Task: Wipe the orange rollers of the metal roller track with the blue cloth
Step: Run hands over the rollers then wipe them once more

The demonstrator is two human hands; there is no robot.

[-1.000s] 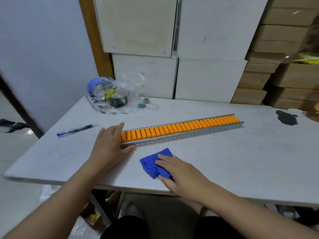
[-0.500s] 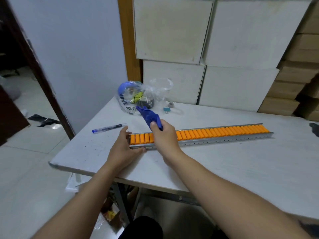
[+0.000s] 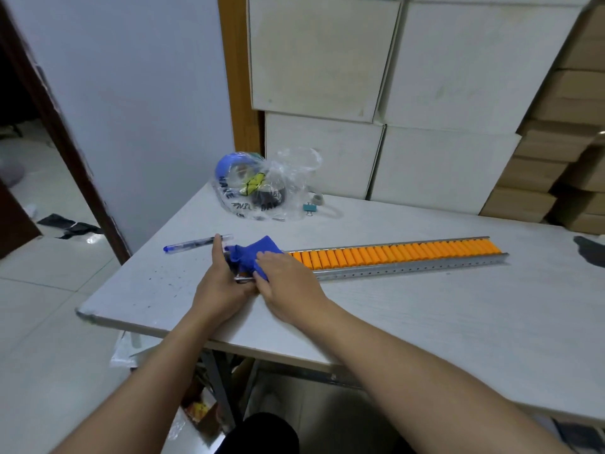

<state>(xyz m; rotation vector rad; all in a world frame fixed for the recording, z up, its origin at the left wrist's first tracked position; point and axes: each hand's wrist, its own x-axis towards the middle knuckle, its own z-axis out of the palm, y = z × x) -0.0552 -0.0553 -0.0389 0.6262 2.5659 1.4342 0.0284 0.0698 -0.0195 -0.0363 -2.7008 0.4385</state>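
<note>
Since half a second ago the blue cloth (image 3: 253, 253) has dropped from sticking up in the air to lying bunched over the left end of the metal roller track (image 3: 396, 262), just left of frame centre. Right hand (image 3: 288, 283) lies flat on it, fingers pressing the cloth down onto the orange rollers (image 3: 393, 255). Left hand (image 3: 222, 283) is wrapped around the track's end, thumb against the near rail, one finger pointing up past the cloth. Track runs off to the right across the white table (image 3: 425, 322). Behind the hands there's a blue pen (image 3: 196, 244), and further back a clear plastic bag (image 3: 262, 188) with a small binder clip (image 3: 310, 207) beside it.
</note>
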